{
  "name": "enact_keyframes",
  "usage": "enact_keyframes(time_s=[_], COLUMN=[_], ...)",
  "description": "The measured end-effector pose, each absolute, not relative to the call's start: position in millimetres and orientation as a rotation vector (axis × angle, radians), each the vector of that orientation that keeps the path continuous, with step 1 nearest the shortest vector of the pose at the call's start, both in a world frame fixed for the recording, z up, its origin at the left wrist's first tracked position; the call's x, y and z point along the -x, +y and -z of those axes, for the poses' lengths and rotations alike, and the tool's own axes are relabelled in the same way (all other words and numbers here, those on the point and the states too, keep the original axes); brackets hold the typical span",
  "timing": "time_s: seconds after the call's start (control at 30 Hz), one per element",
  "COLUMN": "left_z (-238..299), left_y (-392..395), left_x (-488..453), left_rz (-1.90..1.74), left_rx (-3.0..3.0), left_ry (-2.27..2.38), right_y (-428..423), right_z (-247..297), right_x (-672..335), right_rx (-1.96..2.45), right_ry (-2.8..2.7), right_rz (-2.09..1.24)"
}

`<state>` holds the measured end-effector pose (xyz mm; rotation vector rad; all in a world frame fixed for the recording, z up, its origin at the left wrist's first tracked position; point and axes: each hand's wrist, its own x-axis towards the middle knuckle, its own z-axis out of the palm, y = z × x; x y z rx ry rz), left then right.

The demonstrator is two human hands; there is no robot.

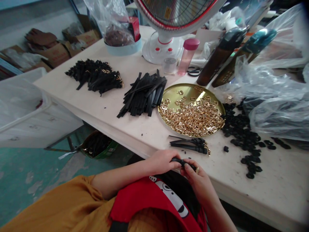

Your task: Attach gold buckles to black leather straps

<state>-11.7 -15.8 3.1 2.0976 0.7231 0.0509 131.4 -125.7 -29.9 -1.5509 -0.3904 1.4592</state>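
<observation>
My left hand (pixel 164 161) and my right hand (pixel 198 182) meet at the table's near edge. Both pinch a short black strap (pixel 184 162) that carries a small gold buckle at its right end. Just beyond the hands lie a few finished black straps (pixel 190 145) with gold ends. A round gold tray (pixel 180 93) holds several loose gold buckles (pixel 193 117). To its left sits a pile of plain black strips (pixel 143 95), and farther left a heap of finished straps (pixel 96 77).
Several small black loops (pixel 243 135) are scattered right of the tray, beside clear plastic bags (pixel 277 103). A white fan (pixel 166 42), a pink bottle (pixel 188 54) and a bagged bowl (pixel 120 35) stand at the back. A box of straps (pixel 98 146) sits on the floor.
</observation>
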Motion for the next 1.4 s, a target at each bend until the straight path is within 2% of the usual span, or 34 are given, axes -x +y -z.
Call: enact_keyframes(time_s=[0.17,0.27,0.57,0.8,0.97,1.2,1.4], left_z=[-10.0,-9.7,11.4,4.4,4.1,6.4,7.6], left_y=[-16.2,-18.0,-21.7,-18.3,-23.6,-22.5,-27.2], left_x=[10.3,8.9,0.6,0.8,0.9,0.0,-1.7], left_rz=[-0.282,-0.260,-0.057,0.014,-0.074,-0.100,-0.146], left_rx=[-2.402,-2.393,-1.518,-0.892,-0.928,-1.082,-1.017], left_ry=[0.808,0.837,0.933,0.851,0.921,0.914,0.918], right_y=[-120.1,-118.0,-121.6,-121.4,-118.9,-122.1,-122.4], right_z=[30.8,32.6,32.7,22.7,23.5,31.2,26.4], right_x=[-128.9,-127.0,-117.0,-122.9,-120.7,-121.0,-124.1], right_rx=[1.484,1.542,1.704,1.816,2.075,1.878,1.914], right_ry=[-0.265,-0.308,-0.402,-0.682,-0.974,-0.923,-0.920], right_rz=[-1.364,-1.275,-1.159,-1.123,-0.800,-0.956,-0.963])
